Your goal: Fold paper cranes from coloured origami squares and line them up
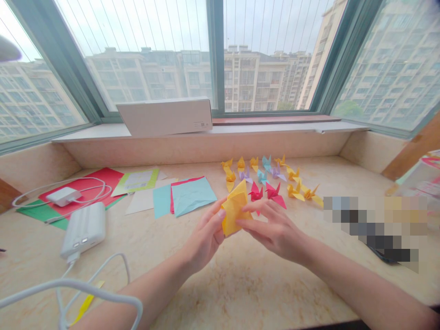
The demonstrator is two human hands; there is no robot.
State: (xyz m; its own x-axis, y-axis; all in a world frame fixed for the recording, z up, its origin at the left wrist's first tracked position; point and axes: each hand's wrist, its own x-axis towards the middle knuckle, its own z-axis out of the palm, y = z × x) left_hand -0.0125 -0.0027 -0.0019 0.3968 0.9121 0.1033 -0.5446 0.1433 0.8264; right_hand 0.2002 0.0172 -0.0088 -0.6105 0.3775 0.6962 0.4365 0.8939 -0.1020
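Note:
A partly folded piece of yellow origami paper (235, 207) is held above the ledge, its pointed tip upward. My left hand (210, 229) pinches its left and lower side, thumb in front. The fingers of my right hand (271, 225) touch its right side, forefinger and middle finger apart; whether they grip the edge is hard to see. Just behind stand several folded paper cranes: red ones (274, 194), yellow ones (294, 173), blue ones (262, 177) and lilac ones (277, 172).
Left of my hands lie blue sheets (194, 195), a red sheet (106, 183) and a green sheet (32, 211). A white power bank (85, 229) with a looping white cable (103, 293) sits at left. A white box (168, 118) leans by the window. A blurred dark object (388, 252) lies at right.

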